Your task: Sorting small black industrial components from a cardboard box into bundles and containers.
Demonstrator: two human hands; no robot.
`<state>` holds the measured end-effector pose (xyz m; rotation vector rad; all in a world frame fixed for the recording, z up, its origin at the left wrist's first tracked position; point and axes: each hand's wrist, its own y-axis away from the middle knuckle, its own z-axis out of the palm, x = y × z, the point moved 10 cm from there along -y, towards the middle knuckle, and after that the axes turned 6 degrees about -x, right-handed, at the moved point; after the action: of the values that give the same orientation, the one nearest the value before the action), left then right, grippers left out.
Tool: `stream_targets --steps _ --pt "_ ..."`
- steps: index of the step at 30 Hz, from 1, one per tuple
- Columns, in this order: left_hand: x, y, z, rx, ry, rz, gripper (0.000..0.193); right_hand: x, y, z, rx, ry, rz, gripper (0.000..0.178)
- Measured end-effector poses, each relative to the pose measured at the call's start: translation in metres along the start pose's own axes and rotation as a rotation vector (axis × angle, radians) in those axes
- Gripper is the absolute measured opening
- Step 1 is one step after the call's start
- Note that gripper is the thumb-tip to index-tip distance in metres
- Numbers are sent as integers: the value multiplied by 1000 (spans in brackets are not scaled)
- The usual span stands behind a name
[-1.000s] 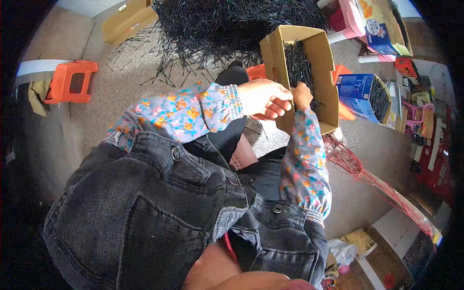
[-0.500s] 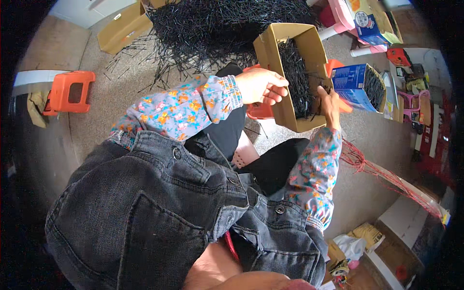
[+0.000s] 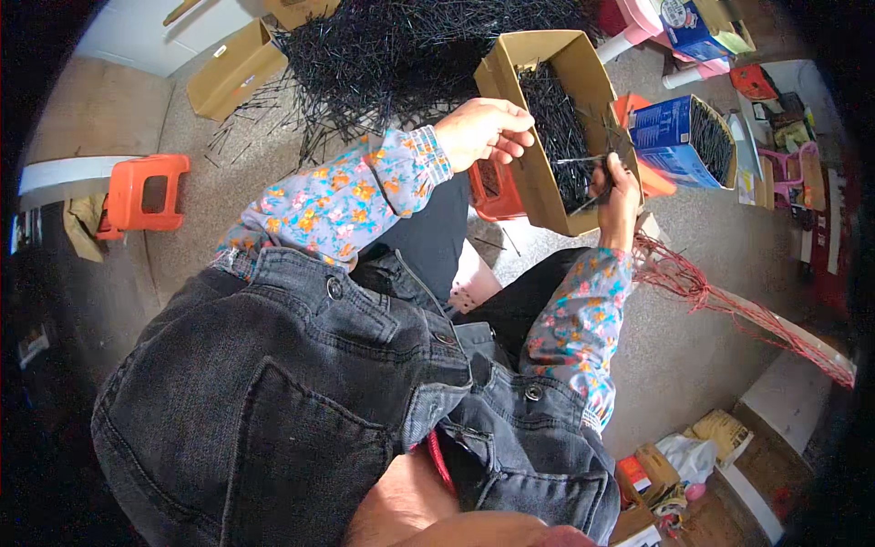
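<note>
While cardboard box (image 3: 589, 91) points lengthwise away, black strips (image 3: 554, 123) lie inside; right hand (image 3: 622, 196), nearer strips, pinches few at box's right wall; left hand (image 3: 481, 133) half-curled beside box's left wall, hold unclear.

Left arm: sleeve of grey elasticated fabric, multicoloured floral print (image 3: 324, 210), slanting from left of frame up to upper centre. Bare left hand (image 3: 488, 132) bent at wrist, fingers loosely curled, pointing right. Right arm: matching floral-print sleeve (image 3: 574, 319), rising nearly upright right of centre. Bare right hand (image 3: 621, 199) above cuff, thumb raised, fingers partly hidden. Both elbows bent; hands well apart, left one higher in frame.
</note>
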<state>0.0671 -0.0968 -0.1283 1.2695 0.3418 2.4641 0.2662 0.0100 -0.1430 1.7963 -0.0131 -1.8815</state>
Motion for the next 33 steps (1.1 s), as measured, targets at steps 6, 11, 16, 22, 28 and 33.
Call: stream_targets --steps 6,11,16,22,28,33 --pt "1 1 -1 7 -40 -8 16 3 16 28 -124 -240 13 26" --pt "23 1 -16 105 48 127 18 -5 46 73 -419 -234 -45 32" --pt "36 -4 -3 -54 34 179 30 1 70 86 -415 -155 -55 28" --pt "35 -8 29 -292 -43 206 36 19 67 93 -493 -208 57 27" --pt "34 -4 43 -444 186 123 37 20 66 98 -453 -111 100 24" --pt "29 -7 31 -217 -174 169 27 20 69 101 -404 -77 124 22"
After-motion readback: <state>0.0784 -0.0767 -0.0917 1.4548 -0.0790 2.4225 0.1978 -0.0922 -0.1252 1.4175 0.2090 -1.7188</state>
